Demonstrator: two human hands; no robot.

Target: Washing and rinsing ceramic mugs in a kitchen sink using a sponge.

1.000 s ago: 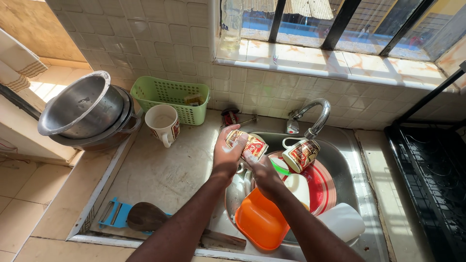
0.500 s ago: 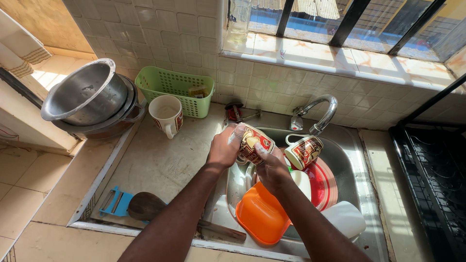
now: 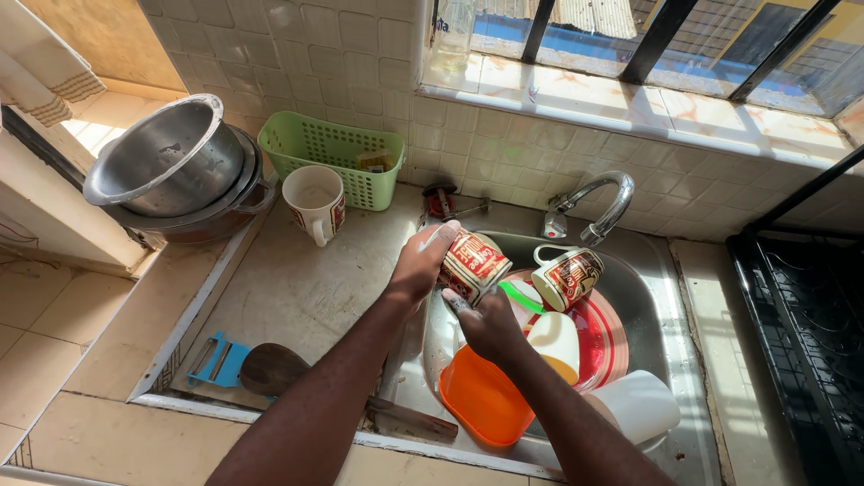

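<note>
1. The left hand [image 3: 423, 265] grips the red patterned mug [image 3: 472, 265] over the sink [image 3: 652, 297]
2. The mug lies tipped sideways
3. The right hand [image 3: 486, 324] curls closed right below it, touching

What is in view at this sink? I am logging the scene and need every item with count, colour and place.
patterned ceramic mug: 1, red and cream, held over the sink
second patterned mug: 1, red and cream, in the sink under the tap
third patterned mug: 1, white with red, upright on the counter
plastic basket: 1, green, against the tiled wall
metal bowls: stacked, silver, counter's left end
round plate: 1, red, in the sink
plastic container: 1, orange, sink front
cylindrical container: 1, white, on its side at the sink's right front
curved tap: 1, chrome, behind the sink
peeler: 1, blue, counter front
wooden spoon: 1, brown, beside the peeler
left hand: grips the held mug
right hand: at the mug's underside
</note>
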